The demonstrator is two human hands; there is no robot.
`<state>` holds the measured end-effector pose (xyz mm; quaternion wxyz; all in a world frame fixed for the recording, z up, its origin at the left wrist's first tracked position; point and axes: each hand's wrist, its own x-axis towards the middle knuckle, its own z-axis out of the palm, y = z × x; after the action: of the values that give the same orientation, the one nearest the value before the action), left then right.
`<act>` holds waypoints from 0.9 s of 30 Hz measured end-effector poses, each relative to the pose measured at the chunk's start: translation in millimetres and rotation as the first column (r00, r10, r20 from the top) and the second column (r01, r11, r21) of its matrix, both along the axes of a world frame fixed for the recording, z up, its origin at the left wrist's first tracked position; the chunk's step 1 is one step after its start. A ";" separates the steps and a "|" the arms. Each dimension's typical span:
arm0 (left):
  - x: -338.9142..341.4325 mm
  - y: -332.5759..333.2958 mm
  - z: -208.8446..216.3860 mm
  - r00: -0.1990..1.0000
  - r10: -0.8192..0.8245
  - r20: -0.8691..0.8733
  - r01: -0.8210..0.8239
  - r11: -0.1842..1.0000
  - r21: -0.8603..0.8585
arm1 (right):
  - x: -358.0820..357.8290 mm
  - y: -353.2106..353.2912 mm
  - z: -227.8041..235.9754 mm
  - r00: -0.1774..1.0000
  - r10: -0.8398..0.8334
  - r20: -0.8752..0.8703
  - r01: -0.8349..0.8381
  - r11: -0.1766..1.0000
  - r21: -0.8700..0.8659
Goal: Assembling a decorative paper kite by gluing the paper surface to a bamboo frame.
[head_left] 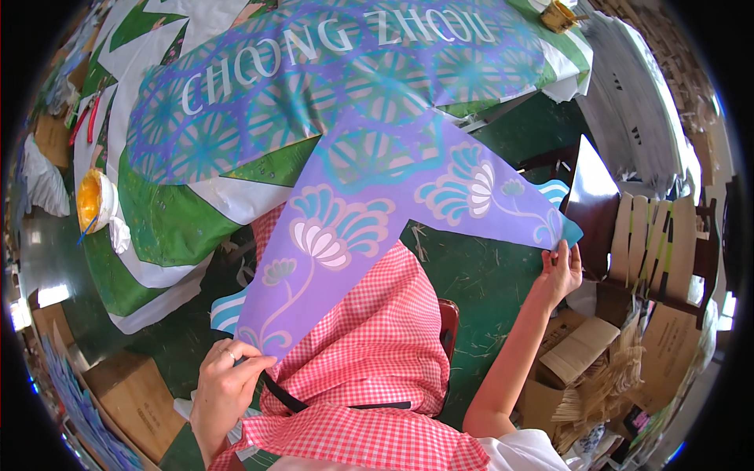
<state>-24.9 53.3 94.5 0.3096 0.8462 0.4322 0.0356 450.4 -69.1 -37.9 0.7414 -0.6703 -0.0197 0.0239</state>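
A large purple sheet of thin, fabric-like material stretches from the table down over my lap. It carries teal, white and pink flower patterns, and its near side splits into two pointed tails. My left hand pinches the tip of the left tail between thumb and fingers. At the right tail's teal tip, my right hand has its fingertips closed on the edge. Both tails are drawn apart, with the notch between them above my red checked apron. White pale lettering marks the sheet's far, teal-patterned part, which lies on the table.
Green-and-white sheeting covers the table. On its left are a white bowl of yellow paste and a red-handled tool; a stained cup stands far right. Cardboard boxes and a dark chair flank me.
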 end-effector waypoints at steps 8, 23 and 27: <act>-0.7 3.1 -0.8 0.999 -0.027 0.044 0.028 0.999 -0.017 | 7.4 -12.4 -2.7 1.000 0.020 0.018 -0.020 1.000 -0.004; -8.9 165.1 67.2 0.936 0.153 0.316 -0.290 0.844 0.451 | 148.6 188.6 140.1 0.865 0.449 0.222 -0.495 0.836 0.237; 27.7 285.7 66.1 0.913 0.089 0.398 -0.321 0.760 0.565 | 216.0 333.0 168.4 0.741 0.634 0.224 -0.666 0.648 0.368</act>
<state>2.7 339.0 160.5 0.0799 0.8268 0.4260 0.3584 666.4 263.9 130.5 0.8093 -0.4403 -0.2910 0.2580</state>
